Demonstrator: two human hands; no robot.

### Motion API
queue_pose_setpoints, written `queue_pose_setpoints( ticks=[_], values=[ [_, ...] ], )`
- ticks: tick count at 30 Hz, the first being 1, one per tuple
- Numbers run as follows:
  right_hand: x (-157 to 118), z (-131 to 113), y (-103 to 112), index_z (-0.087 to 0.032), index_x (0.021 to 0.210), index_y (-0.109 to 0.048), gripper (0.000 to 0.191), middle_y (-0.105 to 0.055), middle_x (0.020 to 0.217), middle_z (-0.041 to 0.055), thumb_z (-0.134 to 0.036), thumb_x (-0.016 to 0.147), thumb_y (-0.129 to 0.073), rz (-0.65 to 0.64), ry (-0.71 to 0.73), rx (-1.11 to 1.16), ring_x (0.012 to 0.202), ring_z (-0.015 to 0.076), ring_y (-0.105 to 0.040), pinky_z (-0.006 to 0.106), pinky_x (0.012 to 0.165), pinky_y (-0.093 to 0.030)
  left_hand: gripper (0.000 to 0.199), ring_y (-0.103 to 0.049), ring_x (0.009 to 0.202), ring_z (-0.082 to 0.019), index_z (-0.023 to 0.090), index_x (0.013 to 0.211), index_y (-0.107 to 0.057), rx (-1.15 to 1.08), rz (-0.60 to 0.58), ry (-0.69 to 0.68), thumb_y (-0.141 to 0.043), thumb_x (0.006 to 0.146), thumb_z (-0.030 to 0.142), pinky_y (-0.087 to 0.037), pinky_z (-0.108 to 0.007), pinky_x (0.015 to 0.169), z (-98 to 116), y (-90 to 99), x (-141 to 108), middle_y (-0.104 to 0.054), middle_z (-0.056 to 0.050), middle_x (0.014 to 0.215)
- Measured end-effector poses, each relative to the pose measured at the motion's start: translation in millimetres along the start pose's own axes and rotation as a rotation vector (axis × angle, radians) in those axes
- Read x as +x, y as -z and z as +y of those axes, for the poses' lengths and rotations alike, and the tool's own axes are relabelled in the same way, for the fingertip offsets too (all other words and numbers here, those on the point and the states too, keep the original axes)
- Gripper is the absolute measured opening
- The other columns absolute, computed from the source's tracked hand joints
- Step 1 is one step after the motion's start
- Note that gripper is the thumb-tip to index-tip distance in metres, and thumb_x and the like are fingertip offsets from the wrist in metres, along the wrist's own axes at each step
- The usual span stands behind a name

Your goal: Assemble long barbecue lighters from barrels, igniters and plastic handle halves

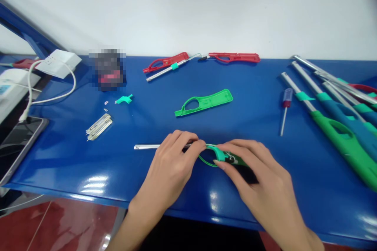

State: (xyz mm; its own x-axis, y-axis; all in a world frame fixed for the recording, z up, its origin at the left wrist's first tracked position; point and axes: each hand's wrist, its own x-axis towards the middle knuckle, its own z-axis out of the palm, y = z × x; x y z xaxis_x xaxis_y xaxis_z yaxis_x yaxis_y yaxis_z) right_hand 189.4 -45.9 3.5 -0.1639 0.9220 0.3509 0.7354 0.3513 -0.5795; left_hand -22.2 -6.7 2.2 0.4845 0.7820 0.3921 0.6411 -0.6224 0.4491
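An opened green long-nosed gas lighter lies level between my hands at the front of the table. My left hand is closed on it where the metal tube joins the handle; the tube points left. My right hand grips the handle end, thumb and fingers at the turquoise trigger. Dark inner parts and a thin pale wire show beside the trigger, and my fingers hide the rest. Just beyond lies a loose green handle half, inner side up.
Red handle halves and a metal tube lie by the wall. A screwdriver and several lighters are at right. At left are a turquoise trigger, clear fuel tanks, a phone and a white cable.
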Motion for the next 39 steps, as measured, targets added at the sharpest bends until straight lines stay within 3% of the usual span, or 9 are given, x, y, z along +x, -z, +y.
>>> queue_pose_setpoints(
  ticks=[14, 39],
  values=[
    [1.0, 2.6, 1.9, -0.025, 0.124, -0.07, 0.015, -0.07, 0.122, -0.0004, -0.026, 0.11, -0.065, -0.011, 0.058, -0.001, 0.111, 0.0179, -0.064, 0.032, 0.103, -0.046, 0.032, -0.061, 0.097, -0.021, 0.013, 0.117, -0.066, -0.052, 0.005, 0.012, -0.055, 0.096, -0.009, -0.056, -0.038, 0.085, 1.4, 0.4, -0.9, -0.065, -0.009, 0.109],
    [7.5, 0.6, 7.6, -0.025, 0.124, -0.073, 0.018, -0.07, 0.122, -0.0022, -0.025, 0.112, -0.06, -0.01, 0.098, -0.084, 0.108, 0.0122, -0.068, 0.022, 0.099, -0.052, 0.021, -0.061, 0.098, -0.02, 0.014, 0.118, -0.066, -0.088, 0.027, 0.042, -0.059, 0.102, 0.002, -0.056, -0.036, 0.084, 4.3, -0.6, -1.0, -0.065, -0.008, 0.109]
  ],
)
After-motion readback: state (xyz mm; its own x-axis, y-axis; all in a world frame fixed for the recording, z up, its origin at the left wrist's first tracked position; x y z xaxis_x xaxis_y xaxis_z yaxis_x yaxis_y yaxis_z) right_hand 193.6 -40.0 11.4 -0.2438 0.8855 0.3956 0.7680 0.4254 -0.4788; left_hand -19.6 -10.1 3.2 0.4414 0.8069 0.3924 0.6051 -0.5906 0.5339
